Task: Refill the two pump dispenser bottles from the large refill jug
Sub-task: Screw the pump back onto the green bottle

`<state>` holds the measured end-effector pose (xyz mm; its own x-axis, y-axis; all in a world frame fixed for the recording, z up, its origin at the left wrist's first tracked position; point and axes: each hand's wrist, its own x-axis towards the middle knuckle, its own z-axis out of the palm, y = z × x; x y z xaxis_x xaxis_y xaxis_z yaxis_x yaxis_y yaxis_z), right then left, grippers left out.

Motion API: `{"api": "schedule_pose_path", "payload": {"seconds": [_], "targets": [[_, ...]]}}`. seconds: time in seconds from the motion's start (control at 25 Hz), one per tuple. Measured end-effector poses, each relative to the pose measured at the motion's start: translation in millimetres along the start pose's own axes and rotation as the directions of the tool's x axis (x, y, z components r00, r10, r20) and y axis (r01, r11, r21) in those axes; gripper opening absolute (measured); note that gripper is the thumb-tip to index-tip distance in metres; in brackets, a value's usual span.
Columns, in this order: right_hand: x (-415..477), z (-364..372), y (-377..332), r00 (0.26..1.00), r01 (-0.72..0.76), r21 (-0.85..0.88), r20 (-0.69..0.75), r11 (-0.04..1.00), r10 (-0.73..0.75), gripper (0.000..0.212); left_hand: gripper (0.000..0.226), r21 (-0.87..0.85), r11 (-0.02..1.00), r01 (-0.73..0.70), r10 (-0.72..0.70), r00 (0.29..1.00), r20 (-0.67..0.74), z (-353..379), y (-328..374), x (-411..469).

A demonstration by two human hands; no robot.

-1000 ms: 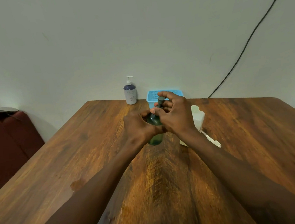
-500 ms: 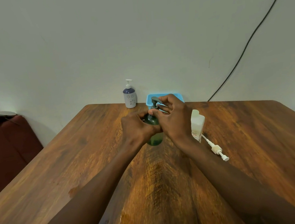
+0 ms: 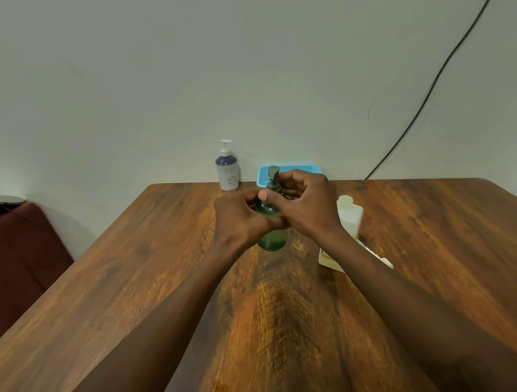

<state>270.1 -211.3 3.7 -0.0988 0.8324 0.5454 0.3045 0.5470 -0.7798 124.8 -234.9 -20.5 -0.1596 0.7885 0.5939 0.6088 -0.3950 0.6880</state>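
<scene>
A green pump bottle [image 3: 273, 240] stands upright at the middle of the wooden table [image 3: 133, 285]. My left hand [image 3: 240, 219] wraps around its body. My right hand [image 3: 306, 202] grips the collar of its dark pump head [image 3: 273, 173]. To the right stands a white bottle [image 3: 349, 217] with an open neck, partly behind my right forearm. Its white pump [image 3: 378, 255] lies on the table beside it. A blue-and-white pump bottle [image 3: 227, 168] stands at the far edge by the wall.
A light blue plastic basket [image 3: 289, 171] sits at the table's far edge behind my hands. A dark red seat [image 3: 12, 255] is left of the table. A black cable [image 3: 440, 70] runs down the wall at the right.
My right hand has turned on the green bottle's pump collar, and the pump nozzle points a different way. My left hand has kept its hold on the bottle. The view has shifted slightly.
</scene>
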Motion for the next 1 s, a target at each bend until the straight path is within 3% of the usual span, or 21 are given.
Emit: {"api": "schedule_pose_path", "payload": {"seconds": [0.36, 0.56, 1.0], "targets": [[50, 30, 16, 0.996, -0.003, -0.083, -0.088, 0.997, -0.004, 0.039, 0.031, 0.094, 0.995, 0.019, -0.027, 0.996, 0.088, -1, -18, 56], [108, 55, 33, 0.987, -0.046, -0.091, -0.157, 0.995, 0.031, 0.039, 0.048, 0.188, 0.98, 0.065, -0.069, 0.998, 0.015, 20, -50, 117], [206, 106, 98, 0.961, -0.111, -0.122, -0.265, 0.986, 0.075, 0.03, 0.01, 0.107, 0.987, 0.117, -0.116, 0.993, -0.019, 80, -124, 218]]}}
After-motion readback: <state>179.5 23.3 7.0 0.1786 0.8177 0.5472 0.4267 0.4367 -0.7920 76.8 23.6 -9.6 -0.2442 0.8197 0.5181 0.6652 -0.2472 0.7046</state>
